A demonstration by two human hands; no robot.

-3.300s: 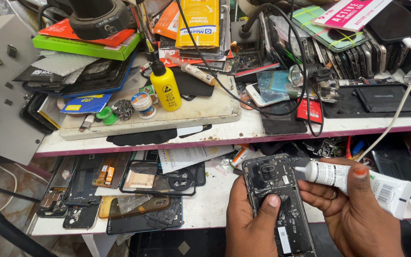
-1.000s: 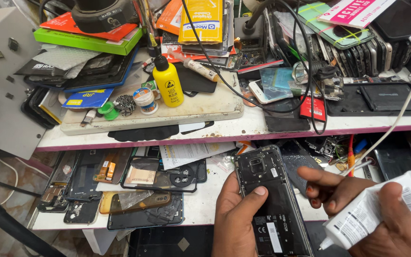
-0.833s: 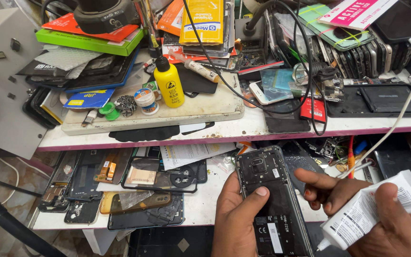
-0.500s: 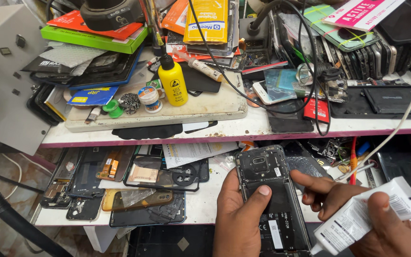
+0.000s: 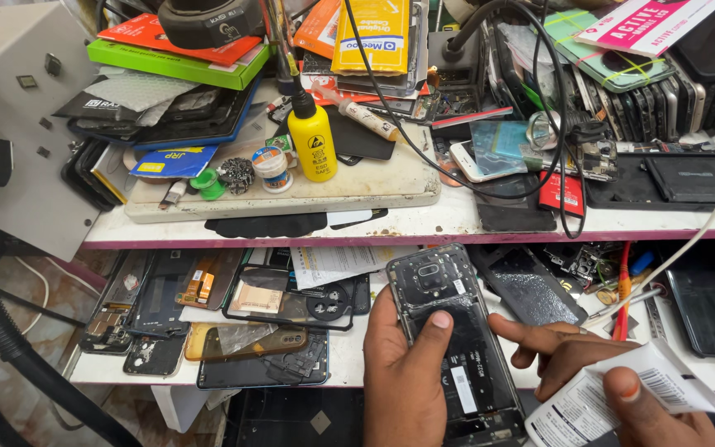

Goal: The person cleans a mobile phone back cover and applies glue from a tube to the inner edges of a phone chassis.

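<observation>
Gripped in the left hand (image 5: 407, 372), an opened smartphone (image 5: 454, 339) lies back-up with its thumb pressed on the dark battery area, just in front of the lower shelf (image 5: 349, 348) edge. Right of the phone, the right hand (image 5: 614, 389) pinches a white glue tube (image 5: 622, 397), forefinger extended toward the phone's edge. Beyond the phone, a yellow bottle (image 5: 312, 142) stands on the counter (image 5: 424, 222).

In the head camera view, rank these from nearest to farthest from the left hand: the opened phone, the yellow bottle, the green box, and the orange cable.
1. Opened phone: held in the left hand.
2. Orange cable: lower shelf, to the right.
3. Yellow bottle: upper shelf, standing on the white board.
4. Green box: far upper left, in a stack.
</observation>
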